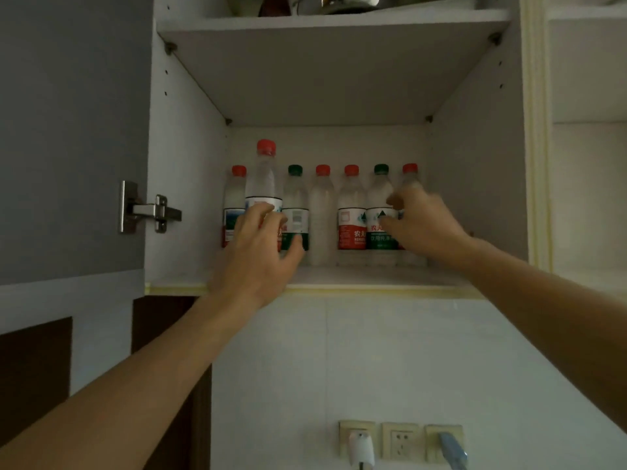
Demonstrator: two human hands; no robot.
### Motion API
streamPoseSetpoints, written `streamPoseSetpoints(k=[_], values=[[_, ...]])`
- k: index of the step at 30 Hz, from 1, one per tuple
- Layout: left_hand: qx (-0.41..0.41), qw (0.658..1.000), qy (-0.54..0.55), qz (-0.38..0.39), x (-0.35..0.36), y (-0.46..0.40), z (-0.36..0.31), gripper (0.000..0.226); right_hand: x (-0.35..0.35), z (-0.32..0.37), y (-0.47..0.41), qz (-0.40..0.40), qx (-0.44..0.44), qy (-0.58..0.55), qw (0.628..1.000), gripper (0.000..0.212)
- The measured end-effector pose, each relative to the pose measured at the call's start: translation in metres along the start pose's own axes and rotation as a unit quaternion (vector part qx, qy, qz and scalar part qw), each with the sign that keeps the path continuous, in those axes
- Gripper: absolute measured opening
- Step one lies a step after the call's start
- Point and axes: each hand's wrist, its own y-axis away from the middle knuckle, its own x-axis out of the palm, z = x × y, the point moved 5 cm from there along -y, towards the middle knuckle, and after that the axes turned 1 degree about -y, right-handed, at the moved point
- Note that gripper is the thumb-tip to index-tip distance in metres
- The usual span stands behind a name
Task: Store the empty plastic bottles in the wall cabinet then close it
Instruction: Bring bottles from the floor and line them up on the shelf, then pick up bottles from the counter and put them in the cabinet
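Both forearms run up from the near bottom corners toward the open white wall cabinet (pixel 475 164). Left hand (pixel 252 257) reaches over the front edge of the lower shelf (pixel 373 278), fingers curled round the taller clear plastic bottle with a red cap (pixel 264 178), gripping it low at the label. That bottle sits nearer than the back row, second from left. Right hand (pixel 424 222) is at the right end of the row, fingers loosely spread and blurred; fingertips are at the rightmost clear red-capped bottle (pixel 409 178), but I can't tell whether they grip it or just touch.

Back row along the far wall, left to right: clear red-capped bottle with a red label (pixel 234 198), partly hidden behind the taller one; clear green-capped bottle with a green label (pixel 296 205); clear red-capped bottle without a label (pixel 322 212); clear red-capped bottle with a red-and-white label (pixel 351 212); clear green-capped bottle with a green-and-white label (pixel 380 195); then the rightmost one. All upright, standing just beside each other.

Grey cabinet door (pixel 68 130) is swung open at left, metal hinge (pixel 149 208) on its inner edge. Upper shelf (pixel 339 20) holds items too cropped to identify. Below, on the white tiled wall (pixel 390 351): three cream wall sockets (pixel 400 439), a white plug (pixel 361 451) in the left one, a blue plug (pixel 453 449) in the right.
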Motion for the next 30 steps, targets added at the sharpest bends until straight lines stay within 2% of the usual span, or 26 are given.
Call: streamPoseSetpoints(k=[2, 4, 8, 10, 13, 18, 22, 24, 27, 30], values=[[0.011, 0.999, 0.039, -0.025, -0.010, 0.004, -0.007, 0.035, -0.011, 0.025, 0.040, -0.025, -0.055, -0.031, 0.998, 0.031], [0.015, 0.994, 0.088, -0.056, -0.021, 0.007, -0.018, 0.031, -0.020, 0.038, 0.079, -0.037, -0.069, -0.060, 0.995, 0.028], [0.056, 0.970, 0.216, -0.101, -0.036, 0.040, -0.063, 0.025, -0.031, 0.039, 0.156, -0.039, -0.025, -0.092, 0.995, 0.027], [0.058, 0.953, 0.284, -0.084, -0.032, 0.073, -0.086, 0.021, -0.032, 0.032, 0.196, -0.029, 0.010, -0.105, 0.994, 0.026], [0.014, 0.937, 0.348, -0.013, -0.009, 0.130, -0.100, 0.016, -0.029, 0.025, 0.251, -0.030, 0.060, -0.123, 0.990, 0.019], [-0.078, 0.905, 0.403, 0.111, 0.047, 0.231, -0.101, 0.024, -0.007, -0.004, 0.359, 0.009, 0.168, -0.134, 0.977, 0.013], [-0.140, 0.860, 0.437, 0.226, 0.085, 0.328, -0.123, 0.026, 0.004, -0.039, 0.474, 0.064, 0.280, -0.095, 0.953, 0.017], [-0.161, 0.834, 0.441, 0.290, 0.094, 0.379, -0.139, 0.027, 0.003, -0.052, 0.533, 0.062, 0.345, -0.095, 0.932, 0.012], [-0.186, 0.779, 0.442, 0.403, 0.101, 0.456, -0.165, 0.027, -0.004, -0.065, 0.616, 0.035, 0.440, -0.101, 0.891, 0.015], [-0.200, 0.685, 0.466, 0.524, 0.101, 0.524, -0.199, 0.030, -0.020, -0.077, 0.688, 0.005, 0.508, -0.093, 0.856, 0.016]])
